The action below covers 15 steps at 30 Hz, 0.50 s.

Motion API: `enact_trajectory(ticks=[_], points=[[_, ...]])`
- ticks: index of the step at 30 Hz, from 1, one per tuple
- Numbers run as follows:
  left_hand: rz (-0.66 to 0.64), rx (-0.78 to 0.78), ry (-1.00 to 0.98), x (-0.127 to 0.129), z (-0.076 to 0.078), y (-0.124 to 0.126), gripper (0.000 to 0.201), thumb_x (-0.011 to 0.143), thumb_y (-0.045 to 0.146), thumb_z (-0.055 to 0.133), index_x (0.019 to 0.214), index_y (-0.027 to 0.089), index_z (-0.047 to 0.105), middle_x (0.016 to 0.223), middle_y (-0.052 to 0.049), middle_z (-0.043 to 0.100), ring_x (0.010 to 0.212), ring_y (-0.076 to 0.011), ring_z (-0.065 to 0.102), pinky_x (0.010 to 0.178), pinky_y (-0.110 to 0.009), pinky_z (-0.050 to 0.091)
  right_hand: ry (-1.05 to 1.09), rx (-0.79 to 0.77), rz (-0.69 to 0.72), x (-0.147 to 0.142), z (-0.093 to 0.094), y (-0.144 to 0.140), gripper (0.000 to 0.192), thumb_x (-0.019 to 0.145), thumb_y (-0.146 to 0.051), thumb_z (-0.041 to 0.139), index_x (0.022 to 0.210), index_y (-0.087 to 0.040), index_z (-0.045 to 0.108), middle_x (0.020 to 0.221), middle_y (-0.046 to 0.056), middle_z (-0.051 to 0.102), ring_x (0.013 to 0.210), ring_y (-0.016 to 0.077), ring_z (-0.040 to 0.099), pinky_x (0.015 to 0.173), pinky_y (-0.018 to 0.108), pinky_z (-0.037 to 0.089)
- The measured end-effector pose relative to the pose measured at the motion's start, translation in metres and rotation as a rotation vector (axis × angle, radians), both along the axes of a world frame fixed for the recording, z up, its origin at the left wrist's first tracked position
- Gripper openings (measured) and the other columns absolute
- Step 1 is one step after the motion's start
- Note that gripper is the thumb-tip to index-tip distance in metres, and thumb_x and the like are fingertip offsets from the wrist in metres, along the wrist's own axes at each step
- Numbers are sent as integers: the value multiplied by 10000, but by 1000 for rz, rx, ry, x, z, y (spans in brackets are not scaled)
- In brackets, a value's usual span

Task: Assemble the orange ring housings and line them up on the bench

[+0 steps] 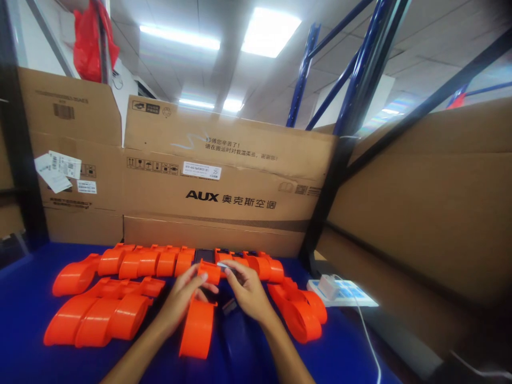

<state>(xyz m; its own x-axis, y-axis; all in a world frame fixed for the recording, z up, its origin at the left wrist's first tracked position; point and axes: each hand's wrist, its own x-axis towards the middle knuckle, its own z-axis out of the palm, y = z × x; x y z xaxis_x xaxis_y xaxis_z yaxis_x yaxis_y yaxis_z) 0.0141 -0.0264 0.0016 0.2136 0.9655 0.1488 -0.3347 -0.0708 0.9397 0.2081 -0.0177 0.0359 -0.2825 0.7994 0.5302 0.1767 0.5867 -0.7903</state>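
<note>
Blue tabletop (24, 320), hands (186, 298) pinching orange part (210, 272)

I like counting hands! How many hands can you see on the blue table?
2: the left hand and the right hand, side by side, both touching one orange plastic strap piece. No others show.

The big cardboard box (224, 176) at 12 o'clock carries "AUX 奥克斯空调"; its white sticker (202, 170) shows "25", the rest probably too small.

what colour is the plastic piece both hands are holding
Bright orange plastic piece, held by left hand and right hand; head view.
</note>
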Motion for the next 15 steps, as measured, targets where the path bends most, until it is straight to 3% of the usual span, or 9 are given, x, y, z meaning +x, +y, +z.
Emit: enact_trajectory(ticks=[5, 8, 11, 15], points=[[6, 4, -6, 3, -1, -2, 507, 788, 472, 707, 1170, 163, 583, 905, -116, 762, 513, -140, 635, 481, -225, 452, 47, -8, -12, -5, -5, 3, 319, 933, -436, 591, 1160, -237, 697, 1102, 78, 726, 1028, 248, 670, 928, 403, 536], [61, 13, -18, 4, -2, -1, 498, 791, 472, 708, 1164, 171, 575, 907, -107, 763, 526, -141, 640, 490, -226, 456, 135, 7, -153, -4, -7, 6, 383, 891, -444, 645, 1198, -216, 664, 1047, 83, 714, 920, 230, 673, 825, 360, 556], [108, -26, -77, 3, -3, 1, 462, 796, 491, 697, 1116, 183, 573, 922, -102, 765, 517, -136, 634, 487, -229, 459, 199, 13, -252, -2, -7, 8, 381, 867, -470, 664, 1123, -189, 682, 980, 83, 714, 851, 220, 664, 759, 333, 552], [114, -70, -111, 1, -2, 3, 455, 765, 509, 718, 1059, 186, 589, 888, -91, 767, 474, -131, 611, 461, -233, 447, 166, 3, -239, 1, -5, 6, 345, 878, -486, 642, 1044, -198, 732, 935, 78, 726, 861, 236, 665, 743, 340, 549]])
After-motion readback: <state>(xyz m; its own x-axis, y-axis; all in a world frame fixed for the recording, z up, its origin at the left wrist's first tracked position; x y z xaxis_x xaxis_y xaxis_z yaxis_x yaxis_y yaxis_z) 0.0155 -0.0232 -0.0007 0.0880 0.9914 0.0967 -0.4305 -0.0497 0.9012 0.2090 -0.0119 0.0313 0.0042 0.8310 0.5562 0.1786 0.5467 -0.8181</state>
